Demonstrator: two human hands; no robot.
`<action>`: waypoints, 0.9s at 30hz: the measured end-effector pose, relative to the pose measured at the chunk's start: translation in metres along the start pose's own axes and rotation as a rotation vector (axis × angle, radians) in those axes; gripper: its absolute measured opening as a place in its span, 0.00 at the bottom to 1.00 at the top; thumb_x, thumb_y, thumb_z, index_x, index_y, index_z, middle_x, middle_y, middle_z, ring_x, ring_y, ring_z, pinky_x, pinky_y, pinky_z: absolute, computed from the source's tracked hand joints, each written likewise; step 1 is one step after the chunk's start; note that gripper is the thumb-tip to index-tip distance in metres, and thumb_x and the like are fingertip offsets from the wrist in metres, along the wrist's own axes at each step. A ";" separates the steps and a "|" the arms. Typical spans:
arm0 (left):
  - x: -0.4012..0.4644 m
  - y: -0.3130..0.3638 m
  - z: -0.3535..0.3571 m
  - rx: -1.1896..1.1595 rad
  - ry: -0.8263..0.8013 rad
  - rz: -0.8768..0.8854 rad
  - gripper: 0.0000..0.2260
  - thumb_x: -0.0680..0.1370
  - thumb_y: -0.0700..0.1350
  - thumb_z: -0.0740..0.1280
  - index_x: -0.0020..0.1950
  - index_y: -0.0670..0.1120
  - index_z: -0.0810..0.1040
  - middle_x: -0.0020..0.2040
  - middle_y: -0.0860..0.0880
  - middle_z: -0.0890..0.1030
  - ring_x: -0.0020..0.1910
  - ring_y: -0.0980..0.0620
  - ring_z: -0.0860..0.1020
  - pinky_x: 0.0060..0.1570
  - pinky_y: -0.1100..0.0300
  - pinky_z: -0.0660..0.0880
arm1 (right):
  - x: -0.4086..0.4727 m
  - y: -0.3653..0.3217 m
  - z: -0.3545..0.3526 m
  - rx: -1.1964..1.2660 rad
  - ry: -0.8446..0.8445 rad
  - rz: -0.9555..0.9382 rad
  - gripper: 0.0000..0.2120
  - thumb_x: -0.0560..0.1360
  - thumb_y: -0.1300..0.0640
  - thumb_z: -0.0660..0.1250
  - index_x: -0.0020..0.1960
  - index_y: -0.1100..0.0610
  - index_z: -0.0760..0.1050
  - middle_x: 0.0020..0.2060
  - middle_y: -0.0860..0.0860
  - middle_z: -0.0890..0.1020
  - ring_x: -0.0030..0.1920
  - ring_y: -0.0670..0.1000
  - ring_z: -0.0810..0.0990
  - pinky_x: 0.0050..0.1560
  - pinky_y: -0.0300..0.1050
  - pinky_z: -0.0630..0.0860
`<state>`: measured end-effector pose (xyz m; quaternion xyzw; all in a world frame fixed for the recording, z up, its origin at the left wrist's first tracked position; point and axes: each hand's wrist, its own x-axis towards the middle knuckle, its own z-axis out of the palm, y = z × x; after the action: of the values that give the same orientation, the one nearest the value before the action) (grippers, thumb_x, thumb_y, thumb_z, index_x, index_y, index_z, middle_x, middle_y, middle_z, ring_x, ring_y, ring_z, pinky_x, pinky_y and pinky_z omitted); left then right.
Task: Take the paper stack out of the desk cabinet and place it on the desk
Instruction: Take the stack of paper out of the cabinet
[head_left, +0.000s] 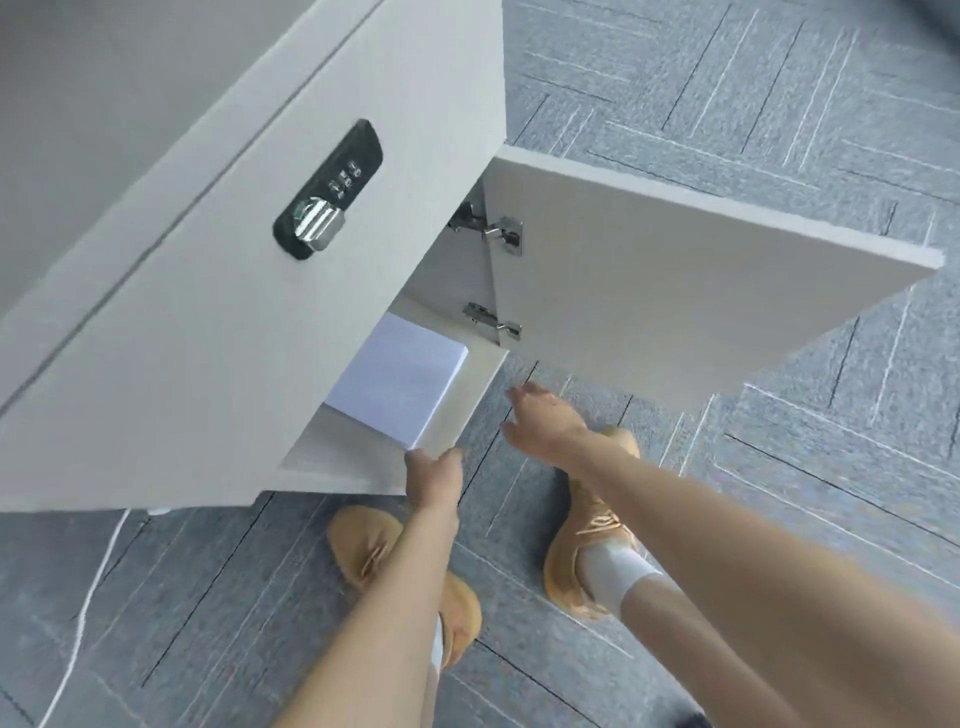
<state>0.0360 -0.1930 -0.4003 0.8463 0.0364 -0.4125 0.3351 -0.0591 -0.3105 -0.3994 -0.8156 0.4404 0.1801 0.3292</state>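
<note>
Left hand (434, 475), the nearer grip, fingers loose and holding nothing, reaches the near corner of the paper stack (400, 376); right hand (540, 415), spread and empty, hovers just beside the cabinet (457, 410) sill. The stack lies flat inside, its long axis running inward, behind the open door (675, 291).

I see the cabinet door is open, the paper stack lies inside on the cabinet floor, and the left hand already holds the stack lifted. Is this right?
Not quite. In the head view the cabinet door is open and the paper stack lies flat inside the cabinet, but it is not lifted. The left hand is only at the stack's near corner, and the right hand is open beside the cabinet opening, touching nothing.
</note>
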 end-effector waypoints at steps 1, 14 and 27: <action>0.011 -0.004 0.006 -0.033 0.004 -0.039 0.21 0.73 0.40 0.64 0.65 0.35 0.70 0.63 0.31 0.78 0.62 0.33 0.77 0.54 0.47 0.78 | 0.011 0.003 0.003 0.021 -0.001 0.005 0.23 0.80 0.54 0.62 0.73 0.58 0.67 0.68 0.57 0.72 0.65 0.59 0.76 0.65 0.56 0.76; 0.134 0.004 0.024 -0.049 0.320 -0.172 0.21 0.72 0.42 0.68 0.61 0.33 0.71 0.57 0.34 0.79 0.52 0.34 0.80 0.51 0.44 0.78 | 0.132 -0.006 0.034 0.253 -0.079 0.061 0.28 0.80 0.48 0.64 0.75 0.60 0.64 0.67 0.60 0.72 0.69 0.61 0.72 0.69 0.56 0.70; 0.205 -0.019 0.028 -0.395 0.269 -0.270 0.19 0.66 0.45 0.70 0.53 0.38 0.79 0.58 0.34 0.81 0.44 0.37 0.78 0.36 0.62 0.69 | 0.227 -0.036 0.063 0.208 0.036 -0.030 0.32 0.80 0.49 0.63 0.78 0.61 0.57 0.75 0.58 0.63 0.73 0.60 0.63 0.70 0.54 0.66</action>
<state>0.1454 -0.2391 -0.5709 0.7992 0.2729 -0.3224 0.4277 0.0949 -0.3884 -0.5639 -0.7866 0.4502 0.1139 0.4070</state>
